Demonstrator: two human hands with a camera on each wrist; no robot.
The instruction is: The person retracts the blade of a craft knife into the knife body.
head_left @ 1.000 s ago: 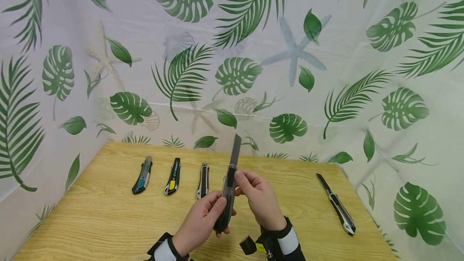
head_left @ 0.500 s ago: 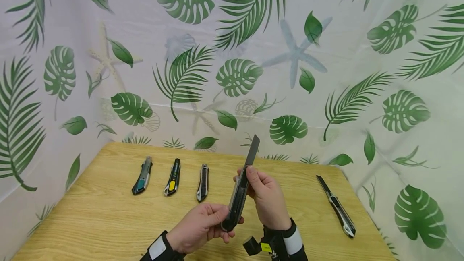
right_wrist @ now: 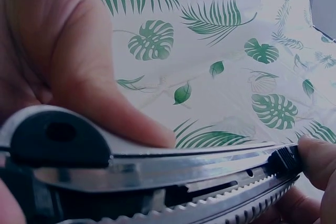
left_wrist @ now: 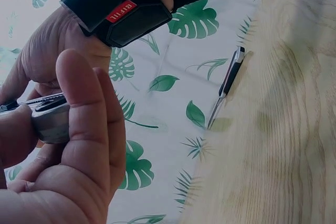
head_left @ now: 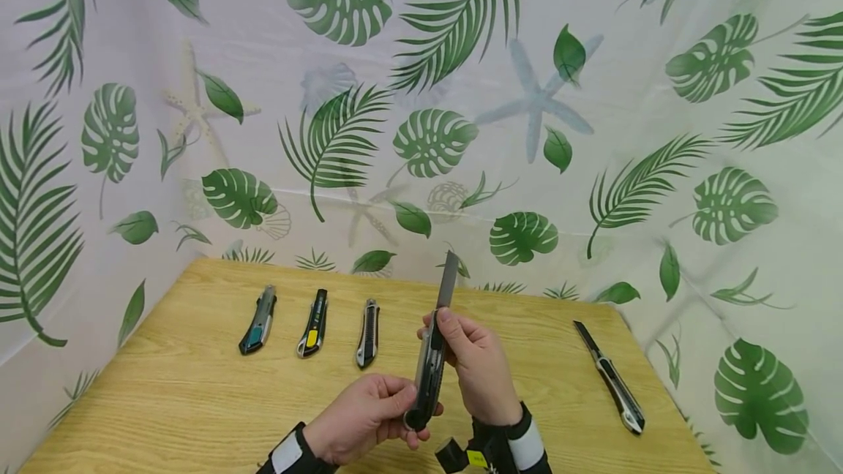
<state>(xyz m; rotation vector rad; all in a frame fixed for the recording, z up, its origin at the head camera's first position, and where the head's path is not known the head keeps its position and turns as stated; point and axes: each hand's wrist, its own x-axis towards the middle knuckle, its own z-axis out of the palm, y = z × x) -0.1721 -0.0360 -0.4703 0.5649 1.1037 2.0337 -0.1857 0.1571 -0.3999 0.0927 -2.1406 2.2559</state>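
Observation:
In the head view a snap-off utility knife (head_left: 429, 371) is held up over the table, its grey blade (head_left: 448, 280) extended and pointing upward. My left hand (head_left: 369, 412) pinches the butt end between thumb and fingers. Higher up, my right hand (head_left: 479, 364) grips the knife just below the blade, thumb lying along its front. The right wrist view shows the dark end cap (right_wrist: 58, 137), the toothed metal channel and the right thumb at the black slider (right_wrist: 285, 161). Fingers partly hide the knife's butt (left_wrist: 51, 121) in the left wrist view.
On the wooden table (head_left: 197, 401) lie a teal-and-grey utility knife (head_left: 258, 320), a black-and-yellow one (head_left: 312, 324) and a black-and-silver one (head_left: 368, 333). Another, with blade out, rests at the right (head_left: 611, 379). Leaf-patterned cloth (head_left: 435, 57) surrounds the table's back and sides.
The knife first moved right and tilted, then came back slightly left and more upright. My left hand has slid down to its butt end; my right thumb now lies near the blade's base.

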